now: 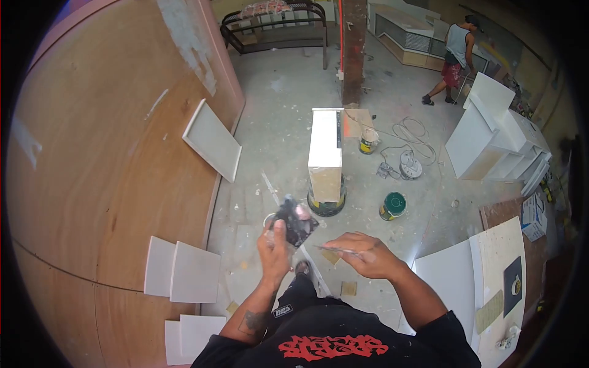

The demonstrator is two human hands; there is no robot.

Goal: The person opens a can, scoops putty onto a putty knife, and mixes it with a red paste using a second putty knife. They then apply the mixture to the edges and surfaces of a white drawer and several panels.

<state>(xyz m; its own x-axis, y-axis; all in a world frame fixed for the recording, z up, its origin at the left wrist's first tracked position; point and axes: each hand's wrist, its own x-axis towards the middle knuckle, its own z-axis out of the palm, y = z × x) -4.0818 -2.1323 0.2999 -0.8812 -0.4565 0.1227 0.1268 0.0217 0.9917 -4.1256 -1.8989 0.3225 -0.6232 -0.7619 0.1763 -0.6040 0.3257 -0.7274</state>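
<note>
My left hand grips a dark, smeared putty board, with a pinkish lump of paste on its upper part. To its right, my right hand is closed round a thin flat-bladed putty knife, whose tip points left toward the board. The two tools are close together but look apart. Just beyond my hands, a white drawer-like box rests on a dark bucket.
White panels lean against the plywood wall. A green-lidded can, an open tub and a coiled cord are on the floor. White cabinets stand right; another person bends farther back.
</note>
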